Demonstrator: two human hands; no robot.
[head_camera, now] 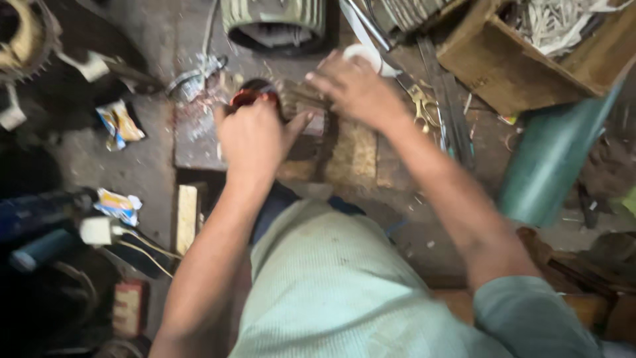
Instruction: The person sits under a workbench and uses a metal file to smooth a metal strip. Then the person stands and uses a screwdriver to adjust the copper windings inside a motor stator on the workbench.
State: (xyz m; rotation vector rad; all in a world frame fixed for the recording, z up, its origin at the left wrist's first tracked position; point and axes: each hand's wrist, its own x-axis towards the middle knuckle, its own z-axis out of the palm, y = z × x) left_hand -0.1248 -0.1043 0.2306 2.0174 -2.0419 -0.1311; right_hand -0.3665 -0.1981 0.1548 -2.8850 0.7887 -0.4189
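My left hand [255, 136] is closed around a round part wound with reddish copper wire [250, 95], which rests on a dark block on the floor. Just to its right, my right hand [358, 86] hovers with its fingers spread over a toothed metal core [306, 99] and holds nothing I can see. The picture is blurred by motion. My pale green knee [331, 278] fills the bottom middle.
A wooden crate [510, 63] of white strips stands at the top right, a green cylinder [550, 159] below it. Scissors [424, 106] and flat metal bars lie right of my hands. A ribbed motor housing [271, 23] sits at the top. Wrappers and a white plug lie left.
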